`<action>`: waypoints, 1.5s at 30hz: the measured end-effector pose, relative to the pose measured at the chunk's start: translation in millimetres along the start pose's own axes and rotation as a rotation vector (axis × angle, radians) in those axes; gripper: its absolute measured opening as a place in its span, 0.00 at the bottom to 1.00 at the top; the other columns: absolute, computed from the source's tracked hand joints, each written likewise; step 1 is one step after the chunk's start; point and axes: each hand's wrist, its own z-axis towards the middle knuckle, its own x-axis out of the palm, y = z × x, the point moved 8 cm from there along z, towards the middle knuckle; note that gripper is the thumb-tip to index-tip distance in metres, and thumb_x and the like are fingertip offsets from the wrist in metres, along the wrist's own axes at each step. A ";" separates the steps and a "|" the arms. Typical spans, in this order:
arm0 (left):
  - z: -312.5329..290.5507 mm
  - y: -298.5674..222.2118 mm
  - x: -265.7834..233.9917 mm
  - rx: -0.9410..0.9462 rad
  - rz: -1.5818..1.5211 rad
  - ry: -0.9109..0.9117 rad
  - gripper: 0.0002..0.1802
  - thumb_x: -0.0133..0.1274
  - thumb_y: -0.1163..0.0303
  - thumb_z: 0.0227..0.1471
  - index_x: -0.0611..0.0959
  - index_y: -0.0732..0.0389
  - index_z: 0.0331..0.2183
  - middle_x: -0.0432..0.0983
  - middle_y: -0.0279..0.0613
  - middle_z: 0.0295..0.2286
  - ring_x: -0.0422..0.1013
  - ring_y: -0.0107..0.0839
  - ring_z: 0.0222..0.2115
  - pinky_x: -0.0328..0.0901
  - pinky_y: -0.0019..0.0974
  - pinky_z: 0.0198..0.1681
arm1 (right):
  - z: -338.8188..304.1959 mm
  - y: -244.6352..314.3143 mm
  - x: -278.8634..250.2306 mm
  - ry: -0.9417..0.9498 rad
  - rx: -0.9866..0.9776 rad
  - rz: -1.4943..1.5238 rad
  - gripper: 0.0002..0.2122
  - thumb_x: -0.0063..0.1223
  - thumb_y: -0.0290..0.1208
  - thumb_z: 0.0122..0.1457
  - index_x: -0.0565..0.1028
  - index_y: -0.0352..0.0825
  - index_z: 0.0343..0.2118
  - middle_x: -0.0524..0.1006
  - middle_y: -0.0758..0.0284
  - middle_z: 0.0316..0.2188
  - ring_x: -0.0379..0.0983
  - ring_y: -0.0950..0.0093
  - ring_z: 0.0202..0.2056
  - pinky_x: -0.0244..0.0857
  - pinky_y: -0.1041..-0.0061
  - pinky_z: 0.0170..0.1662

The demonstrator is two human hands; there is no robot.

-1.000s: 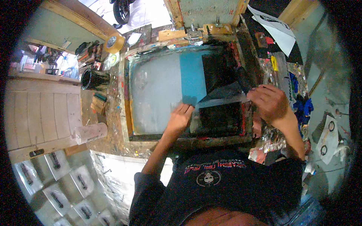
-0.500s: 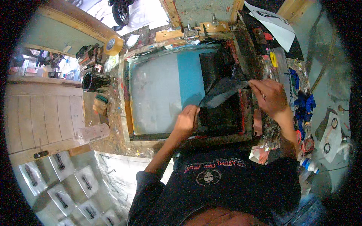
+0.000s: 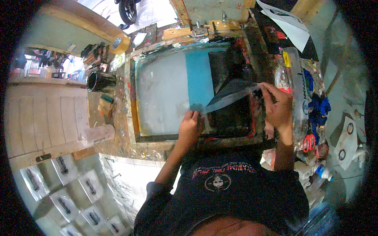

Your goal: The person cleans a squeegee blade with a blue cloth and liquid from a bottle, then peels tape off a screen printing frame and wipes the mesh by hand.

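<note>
A thin translucent strip of plastic film (image 3: 233, 99) stretches between my hands over a printing screen. My left hand (image 3: 189, 126) pinches its near-left end, low over the screen's blue band. The other end is between the thumb and fingers of my right hand (image 3: 278, 107), near the screen's right side. Inside the screen's wooden frame (image 3: 157, 144), pale grey mesh (image 3: 162, 94) lies at the left. Beside it runs the blue band (image 3: 199, 74), and a black area (image 3: 232, 128) covers the right part, partly behind the film.
A tape roll (image 3: 119, 45) and a black-stained can (image 3: 94, 81) stand left of the screen. Metal clamps (image 3: 200, 32) line its far edge. At the right lie red-handled scissors (image 3: 309, 142) and blue cloth (image 3: 319, 105). Printed sheets (image 3: 65, 171) cover the lower-left floor.
My left hand has moved slightly left and nearer to me. The film is drawn into a longer, narrower shape, both ends still held. My right forearm has swung inward.
</note>
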 end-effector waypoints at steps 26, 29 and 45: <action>17.9 -37.8 -9.0 0.231 -0.016 -0.038 0.19 0.52 0.76 0.48 0.75 0.69 0.44 0.69 0.51 0.32 0.68 0.49 0.34 0.68 0.47 0.34 | -56.1 -26.8 -28.0 -0.074 -0.049 -0.123 0.09 0.50 0.22 0.54 0.79 0.34 0.38 0.80 0.59 0.35 0.76 0.61 0.39 0.68 0.67 0.46; 12.8 -33.3 10.3 0.325 0.063 0.061 0.21 0.52 0.76 0.46 0.75 0.69 0.45 0.69 0.48 0.32 0.68 0.45 0.34 0.68 0.44 0.35 | -66.0 -32.3 -30.5 -0.092 -0.057 -0.127 0.12 0.49 0.19 0.51 0.79 0.34 0.38 0.80 0.60 0.36 0.76 0.61 0.40 0.68 0.66 0.47; -22.9 -71.2 16.5 0.643 -0.013 0.207 0.22 0.50 0.72 0.41 0.77 0.67 0.42 0.70 0.46 0.39 0.67 0.43 0.43 0.65 0.37 0.50 | -49.7 -37.2 -46.0 -0.077 0.000 -0.054 0.11 0.51 0.19 0.52 0.78 0.34 0.39 0.80 0.59 0.34 0.77 0.61 0.36 0.69 0.69 0.41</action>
